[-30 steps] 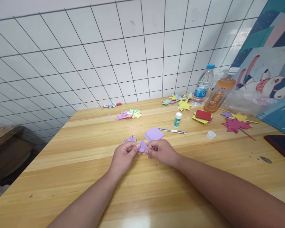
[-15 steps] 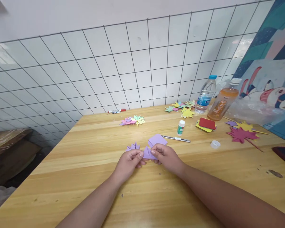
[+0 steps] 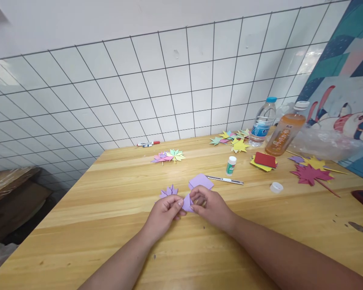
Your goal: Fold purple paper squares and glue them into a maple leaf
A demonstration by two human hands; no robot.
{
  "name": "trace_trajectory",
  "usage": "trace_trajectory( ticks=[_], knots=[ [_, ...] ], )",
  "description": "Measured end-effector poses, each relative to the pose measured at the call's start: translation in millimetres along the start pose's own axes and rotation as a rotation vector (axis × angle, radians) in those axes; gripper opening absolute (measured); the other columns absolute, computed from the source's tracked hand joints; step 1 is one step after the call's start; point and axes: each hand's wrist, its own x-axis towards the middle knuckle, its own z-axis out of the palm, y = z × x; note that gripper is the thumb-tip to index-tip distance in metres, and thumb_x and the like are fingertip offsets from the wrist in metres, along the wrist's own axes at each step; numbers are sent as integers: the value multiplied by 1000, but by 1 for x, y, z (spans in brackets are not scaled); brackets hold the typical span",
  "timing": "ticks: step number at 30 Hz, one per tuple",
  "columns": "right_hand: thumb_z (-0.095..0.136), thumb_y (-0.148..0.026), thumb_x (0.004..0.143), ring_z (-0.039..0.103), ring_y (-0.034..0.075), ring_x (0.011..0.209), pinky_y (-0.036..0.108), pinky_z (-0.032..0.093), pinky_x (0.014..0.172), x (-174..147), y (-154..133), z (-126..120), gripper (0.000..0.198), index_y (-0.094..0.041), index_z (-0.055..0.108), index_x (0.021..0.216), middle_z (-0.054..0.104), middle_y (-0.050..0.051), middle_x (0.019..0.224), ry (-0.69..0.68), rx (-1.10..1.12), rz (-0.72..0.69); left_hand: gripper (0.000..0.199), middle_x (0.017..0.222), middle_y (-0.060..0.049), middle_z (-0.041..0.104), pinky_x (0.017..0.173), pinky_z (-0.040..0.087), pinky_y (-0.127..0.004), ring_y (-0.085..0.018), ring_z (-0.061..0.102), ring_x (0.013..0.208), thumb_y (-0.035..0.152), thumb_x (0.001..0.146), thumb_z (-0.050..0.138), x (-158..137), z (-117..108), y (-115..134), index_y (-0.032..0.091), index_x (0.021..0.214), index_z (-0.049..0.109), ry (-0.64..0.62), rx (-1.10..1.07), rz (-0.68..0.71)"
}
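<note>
A small piece of folded purple paper (image 3: 187, 203) is held just above the wooden table between my two hands. My left hand (image 3: 166, 209) pinches its left edge between thumb and fingers. On its right edge, the thumb and fingers of my right hand (image 3: 210, 207) close on the paper, partly covering it. Behind my left hand lies a cluster of folded purple paper points (image 3: 169, 191), its lower part hidden by the hand. Just beyond my right hand rests a stack of flat purple paper squares (image 3: 201, 182).
Right of the purple squares lie a craft knife (image 3: 225, 179), a glue stick (image 3: 230, 165) and a white cap (image 3: 276, 187). Red and yellow paper (image 3: 264, 160), two bottles (image 3: 262, 123) and paper leaves (image 3: 312, 174) occupy the right side. More paper leaves (image 3: 175, 155) and markers (image 3: 148, 144) lie farther back.
The right side of the purple paper has been folded over, so it now looks narrower and triangular. My right hand's fingers have curled and shifted on it. The view has tilted slightly.
</note>
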Motion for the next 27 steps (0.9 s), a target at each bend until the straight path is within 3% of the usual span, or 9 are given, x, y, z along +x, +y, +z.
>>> trace_trajectory(
  ticks=[6, 12, 15, 19, 24, 27],
  knots=[
    [56, -14, 72, 54, 9, 62, 21, 43, 59, -2, -1, 0, 20, -21, 43, 86, 55, -5, 70, -6, 71, 15, 32, 71, -5, 64, 58, 45, -24, -16, 60, 69, 45, 79, 54, -2, 2, -2, 14, 85, 61, 9, 46, -2],
    [54, -20, 76, 45, 8, 52, 19, 36, 50, 0, 3, 0, 12, -20, 42, 74, 47, -6, 62, 56, 22, 43, 46, 110, -9, 61, 64, 47, -27, -16, 62, 72, 35, 74, 63, -3, 6, -11, 23, 116, 52, 83, 234, 162],
    [54, -19, 75, 48, 8, 55, 19, 37, 52, 0, 1, -1, 7, -20, 47, 74, 51, -5, 64, 48, -11, 7, 38, 99, -8, 65, 65, 47, -27, -17, 62, 74, 36, 76, 60, -2, 5, -14, 21, 111, 57, 82, 270, 160],
    [54, -18, 76, 52, 9, 60, 19, 39, 57, 1, 1, -2, 2, -19, 53, 77, 55, -4, 68, 55, -44, -27, 28, 72, -5, 65, 59, 45, -25, -16, 59, 65, 41, 83, 49, -1, 1, -9, 17, 88, 62, 34, 181, 85],
    [60, -19, 73, 46, 6, 52, 20, 38, 55, 1, 4, -2, 22, -22, 54, 94, 59, -3, 82, 39, -180, -27, 30, 66, -4, 64, 55, 42, -22, -14, 57, 61, 44, 80, 52, 0, -2, -1, 15, 78, 58, 12, 22, -8],
    [62, -21, 71, 47, 8, 57, 22, 37, 58, -1, 1, -2, 33, -25, 52, 102, 61, -2, 87, 37, -281, -46, 28, 63, -2, 62, 55, 41, -21, -14, 58, 61, 44, 77, 55, 0, -1, -1, 16, 75, 57, 6, 9, -36]
  ],
)
